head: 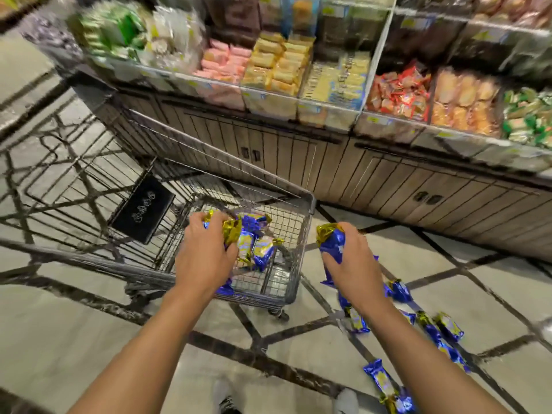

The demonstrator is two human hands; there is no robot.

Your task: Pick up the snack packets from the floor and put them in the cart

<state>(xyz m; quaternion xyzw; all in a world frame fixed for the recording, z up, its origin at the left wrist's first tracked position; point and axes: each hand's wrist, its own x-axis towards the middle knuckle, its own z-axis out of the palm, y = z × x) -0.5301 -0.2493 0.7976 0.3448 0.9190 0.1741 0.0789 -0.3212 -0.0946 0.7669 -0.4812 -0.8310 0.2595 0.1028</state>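
Note:
A wire shopping cart (301, 243) stands on the tiled floor with several blue-and-gold snack packets (258, 249) lying in its near basket. My left hand (206, 255) is over that basket and grips a bunch of blue-and-gold packets (231, 231). My right hand (355, 264) is just right of the cart's corner, above the floor, and grips another bunch of packets (331, 242). Several more packets (442, 330) lie scattered on the floor at the lower right, and another floor packet (382, 380) lies near my feet.
A snack display (283, 64) with clear bins runs along the back, over wooden cabinet doors (373, 174). A black sign (142, 210) hangs inside the cart. My shoes (346, 401) show at the bottom edge. The floor is pale tile with dark lines.

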